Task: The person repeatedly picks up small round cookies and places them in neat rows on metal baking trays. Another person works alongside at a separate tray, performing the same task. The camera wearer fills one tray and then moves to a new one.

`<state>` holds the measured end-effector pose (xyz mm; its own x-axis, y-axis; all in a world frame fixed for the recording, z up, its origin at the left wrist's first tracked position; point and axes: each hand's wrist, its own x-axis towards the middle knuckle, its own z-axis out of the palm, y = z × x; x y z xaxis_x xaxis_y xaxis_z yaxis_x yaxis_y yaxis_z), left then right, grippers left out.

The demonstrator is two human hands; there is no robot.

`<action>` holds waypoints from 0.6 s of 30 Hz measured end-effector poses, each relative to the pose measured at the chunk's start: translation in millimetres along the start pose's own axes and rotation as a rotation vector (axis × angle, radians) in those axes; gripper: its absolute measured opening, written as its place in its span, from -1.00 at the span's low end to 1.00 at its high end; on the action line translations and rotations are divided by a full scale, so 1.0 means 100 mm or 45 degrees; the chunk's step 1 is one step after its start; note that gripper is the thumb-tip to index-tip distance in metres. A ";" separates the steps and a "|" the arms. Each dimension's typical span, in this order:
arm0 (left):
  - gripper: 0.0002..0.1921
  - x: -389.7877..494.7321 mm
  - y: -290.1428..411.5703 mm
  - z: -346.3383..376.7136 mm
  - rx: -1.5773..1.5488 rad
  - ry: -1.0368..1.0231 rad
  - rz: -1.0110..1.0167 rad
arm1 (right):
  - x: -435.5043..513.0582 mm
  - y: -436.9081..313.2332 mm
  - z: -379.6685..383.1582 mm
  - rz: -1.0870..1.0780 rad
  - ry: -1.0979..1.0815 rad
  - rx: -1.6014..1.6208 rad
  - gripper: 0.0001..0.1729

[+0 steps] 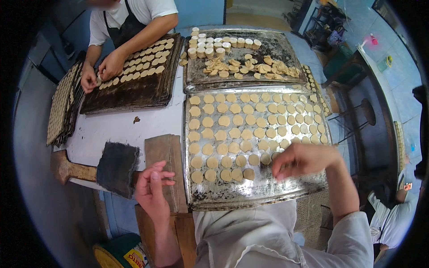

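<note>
A metal baking tray (228,197) lies before me with several rows of flat round dough discs (226,161) on it. Over its lower right part is my right hand (298,160), fingers bent down and blurred; whether a disc is between them cannot be told. My left hand (154,184) is raised left of the tray with its fingers apart and nothing in them, near a folded brown cloth (163,150) and a dark cloth (118,167). Behind, another tray (274,37) carries short dough cylinders (209,52) and a heap of loose discs (285,68).
A co-worker (134,26) in a dark apron handles dough at a stack of dark trays (134,97) at upper left. More loaded trays (63,100) stand at the far left. A wooden-handled tool (78,170) lies at the table's near edge. A stool (368,112) stands right.
</note>
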<state>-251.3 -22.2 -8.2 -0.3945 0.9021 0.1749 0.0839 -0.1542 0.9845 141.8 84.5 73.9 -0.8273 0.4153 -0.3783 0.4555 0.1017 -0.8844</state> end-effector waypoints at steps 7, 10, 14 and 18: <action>-0.85 0.07 -0.39 -0.02 0.017 0.125 -0.040 | 0.27 0.32 -1.62 0.140 1.457 -0.371 -0.07; -0.85 0.05 -0.42 -0.03 0.010 0.123 -0.001 | 0.42 0.78 -2.32 0.250 1.594 -0.632 -0.01; -0.85 0.04 -0.42 0.01 0.007 0.109 -0.039 | 0.80 1.26 -2.86 0.163 1.471 -0.463 -0.10; -0.85 0.01 -0.38 0.00 0.066 0.113 -0.058 | 1.46 1.33 -3.06 0.204 1.452 -0.731 -0.19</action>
<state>-254.5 -15.1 -45.8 -0.4784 0.8680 0.1329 0.1106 -0.0906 0.9897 181.8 435.3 -15.6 -0.1324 0.9643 0.2294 0.8343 0.2334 -0.4995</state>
